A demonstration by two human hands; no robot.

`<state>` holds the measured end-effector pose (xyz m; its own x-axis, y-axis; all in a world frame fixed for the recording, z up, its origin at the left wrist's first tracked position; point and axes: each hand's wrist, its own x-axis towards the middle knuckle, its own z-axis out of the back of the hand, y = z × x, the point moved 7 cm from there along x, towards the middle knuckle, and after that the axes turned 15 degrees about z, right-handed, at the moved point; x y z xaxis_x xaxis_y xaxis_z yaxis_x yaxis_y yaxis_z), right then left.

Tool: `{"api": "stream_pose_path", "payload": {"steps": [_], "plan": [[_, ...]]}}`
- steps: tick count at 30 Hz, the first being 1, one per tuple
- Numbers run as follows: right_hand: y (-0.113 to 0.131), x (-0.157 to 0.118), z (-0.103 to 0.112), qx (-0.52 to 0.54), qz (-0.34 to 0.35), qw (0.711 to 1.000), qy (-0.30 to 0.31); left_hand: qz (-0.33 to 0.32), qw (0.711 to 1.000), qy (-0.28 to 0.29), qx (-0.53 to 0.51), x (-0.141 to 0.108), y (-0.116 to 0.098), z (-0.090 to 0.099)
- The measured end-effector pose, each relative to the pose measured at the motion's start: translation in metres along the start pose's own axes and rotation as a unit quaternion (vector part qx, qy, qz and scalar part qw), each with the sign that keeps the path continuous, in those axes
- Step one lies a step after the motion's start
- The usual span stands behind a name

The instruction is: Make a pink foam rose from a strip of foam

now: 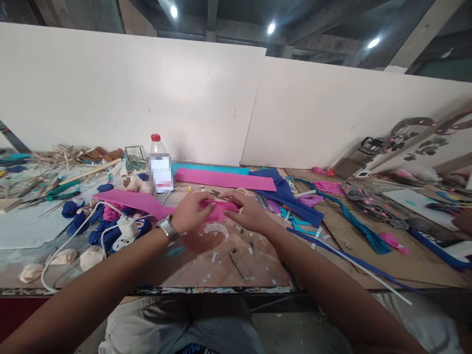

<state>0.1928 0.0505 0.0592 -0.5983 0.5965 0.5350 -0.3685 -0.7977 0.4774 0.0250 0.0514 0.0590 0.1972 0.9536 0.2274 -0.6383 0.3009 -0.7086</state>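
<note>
A long pink strip (pixel 138 200), fabric or paper, runs from the left of the worktop into my hands at the middle. My left hand (pixel 192 212), with a metal watch on its wrist, pinches the strip between thumb and fingers. My right hand (pixel 248 211) grips the strip's right end, its thumb on the near side. The piece between the hands is bent and rounded. Behind them a second pink strip (pixel 224 179) lies flat over a turquoise strip (pixel 212 169). Part of the held strip is hidden by my left hand.
A red-capped bottle (pixel 156 142) stands behind a lit phone (pixel 161 174). Left are a white charger (pixel 128 227) with cable, cream rosettes (pixel 92 258) and green-handled pliers (pixel 61 191). Right lie dark blue fabric (pixel 291 199), a white stick (pixel 368 268) and a dark tumbler (pixel 359 156).
</note>
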Motion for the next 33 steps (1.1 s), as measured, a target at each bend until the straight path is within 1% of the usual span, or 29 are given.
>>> {"api": "stream_pose_path", "payload": {"steps": [2, 4, 7, 10, 15, 18, 21, 24, 28, 33], "plan": [[-0.006, -0.003, -0.006, 0.012, -0.009, 1.000, 0.002, -0.014, 0.999, -0.032, 0.014, -0.003, 0.003, 0.002], [-0.014, -0.007, -0.011, 0.035, -0.020, 0.999, -0.011, -0.035, 0.997, -0.054, 0.035, -0.006, 0.005, 0.003], [-0.024, -0.013, -0.018, 0.054, -0.033, 0.998, -0.028, -0.057, 0.994, -0.066, 0.072, -0.010, 0.007, 0.000], [-0.025, -0.017, -0.021, 0.055, -0.023, 0.997, -0.047, -0.037, 0.995, -0.044, 0.078, -0.011, 0.011, -0.006], [-0.016, -0.022, -0.021, 0.009, 0.025, 0.997, -0.071, 0.018, 0.999, 0.016, 0.031, -0.011, 0.019, -0.015], [-0.012, -0.023, -0.025, 0.000, 0.058, 0.996, -0.066, 0.029, 0.999, 0.039, 0.011, -0.012, 0.023, -0.018], [-0.010, -0.023, -0.031, 0.002, 0.069, 0.996, -0.057, 0.020, 0.998, 0.057, -0.019, -0.014, 0.023, -0.020], [-0.009, -0.024, -0.033, 0.005, 0.074, 0.996, -0.053, 0.011, 0.997, 0.069, -0.040, -0.017, 0.023, -0.022], [-0.005, -0.024, -0.033, 0.012, 0.094, 0.994, -0.054, 0.031, 0.997, 0.070, -0.033, -0.019, 0.025, -0.024], [0.001, -0.024, -0.031, 0.005, 0.113, 0.993, -0.044, 0.031, 0.996, 0.081, -0.035, -0.021, 0.024, -0.026]]}}
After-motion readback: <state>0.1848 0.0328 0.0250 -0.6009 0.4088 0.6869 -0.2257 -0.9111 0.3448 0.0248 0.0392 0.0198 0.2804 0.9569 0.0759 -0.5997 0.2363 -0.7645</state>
